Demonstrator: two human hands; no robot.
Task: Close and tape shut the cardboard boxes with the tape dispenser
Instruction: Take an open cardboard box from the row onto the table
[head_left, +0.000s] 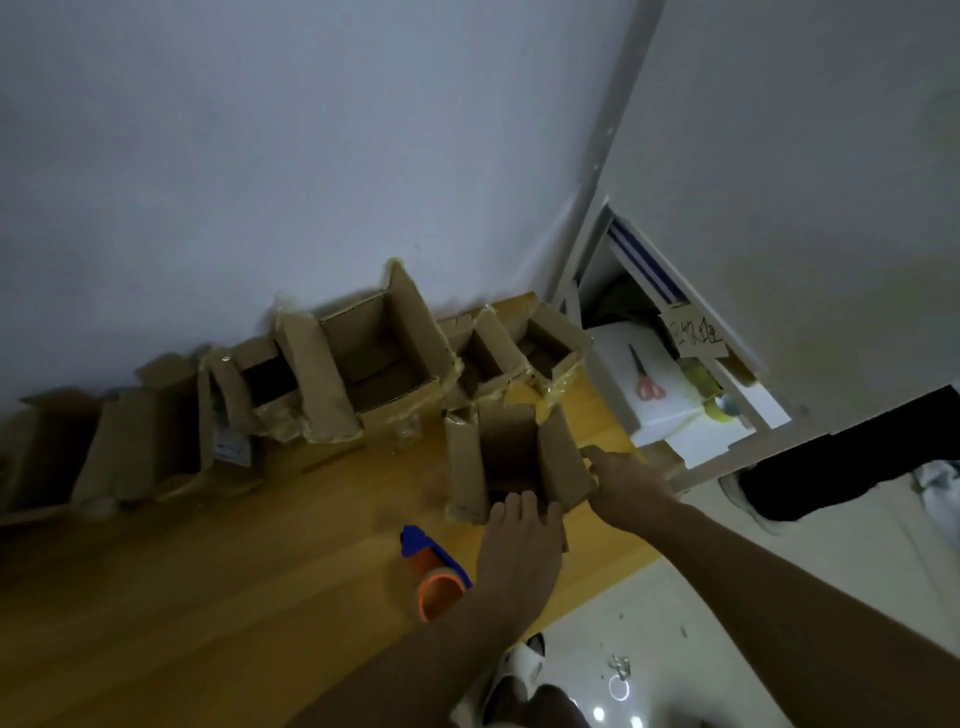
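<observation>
We note a dim room with low, even light. A plain pale grey wall fills the upper left of the tilted view. A wooden table with a yellow-brown top stands against it. At the right, a white cabinet with a grey edge strip rises beside the table; one of its compartments stands open. Inside the opening, a white shelf carries red-handled scissors, and a hand-lettered cardboard sign hangs at its edge. Below the table edge we see a pale glossy floor showing small bright reflections of light and a few scraps.
</observation>
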